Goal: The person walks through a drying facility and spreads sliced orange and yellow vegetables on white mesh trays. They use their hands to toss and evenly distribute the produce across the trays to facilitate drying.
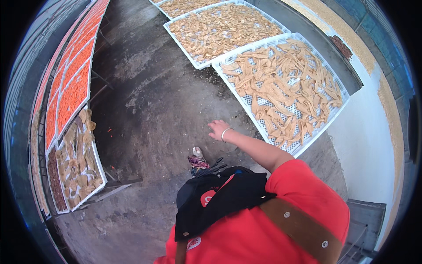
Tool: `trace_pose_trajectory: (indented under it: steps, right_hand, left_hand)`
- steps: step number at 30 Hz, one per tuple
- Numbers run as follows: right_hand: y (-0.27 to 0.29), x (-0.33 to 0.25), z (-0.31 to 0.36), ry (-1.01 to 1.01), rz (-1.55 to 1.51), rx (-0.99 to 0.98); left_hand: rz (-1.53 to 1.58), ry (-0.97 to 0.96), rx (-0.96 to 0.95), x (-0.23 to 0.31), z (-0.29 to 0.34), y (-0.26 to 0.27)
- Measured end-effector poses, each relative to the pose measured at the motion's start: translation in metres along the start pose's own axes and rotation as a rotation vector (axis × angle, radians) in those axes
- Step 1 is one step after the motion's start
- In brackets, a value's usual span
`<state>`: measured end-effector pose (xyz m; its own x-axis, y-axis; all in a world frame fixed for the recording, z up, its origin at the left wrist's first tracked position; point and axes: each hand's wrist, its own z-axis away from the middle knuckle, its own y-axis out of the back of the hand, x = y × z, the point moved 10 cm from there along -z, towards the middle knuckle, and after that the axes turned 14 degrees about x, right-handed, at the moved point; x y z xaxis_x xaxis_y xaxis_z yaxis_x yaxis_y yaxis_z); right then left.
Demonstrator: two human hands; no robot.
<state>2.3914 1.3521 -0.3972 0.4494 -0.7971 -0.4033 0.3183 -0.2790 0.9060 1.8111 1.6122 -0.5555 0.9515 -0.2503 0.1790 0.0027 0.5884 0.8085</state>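
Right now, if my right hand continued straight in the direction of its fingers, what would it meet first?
Across the grey floor, probably the trays of orange pieces on the left. If the right hand slopes downward, though, it would reach the floor first; depth is unclear from this one view.

On the left, a sloping rack carries trays of bright orange strips (74, 94), with brownish slices (78, 167) in a white-edged tray nearer the viewer and small dark reddish-brown pieces (56, 180) just beside them. Stained grey concrete floor (140, 101) runs along the middle. On the right, pale yellowish granules (389, 110) border a smooth white surface (358, 127), a dark brown heap (341, 47) farther up.
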Motion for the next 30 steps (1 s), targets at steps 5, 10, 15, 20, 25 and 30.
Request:
trace_pose_trajectory:
  steps: [5,10,15,20,25,30]
  right_hand:
    - [0.028,0.053,-0.133,-0.268,0.012,0.033]
    - [0.083,0.101,-0.280,-0.367,0.037,0.271]
    - [0.107,0.206,-0.413,-0.504,0.145,0.413]
    - [0.098,0.267,-0.547,-0.335,0.206,0.334]
    - [0.152,0.377,-0.588,-0.383,0.299,0.464]
    - [0.235,0.581,-0.523,-1.448,0.163,0.736]
  left_hand:
    - [-0.039,-0.216,0.087,0.179,-0.178,0.134]
    - [-0.120,-0.536,0.315,0.479,-0.347,0.292]
    - [0.144,-0.808,0.317,0.791,-0.408,0.337]
    - [-0.096,-0.973,0.069,0.936,-0.412,0.262]
    - [-0.279,-0.952,-0.122,1.046,-0.441,0.236]
    - [-0.227,-1.218,-0.156,1.225,-0.463,0.213]
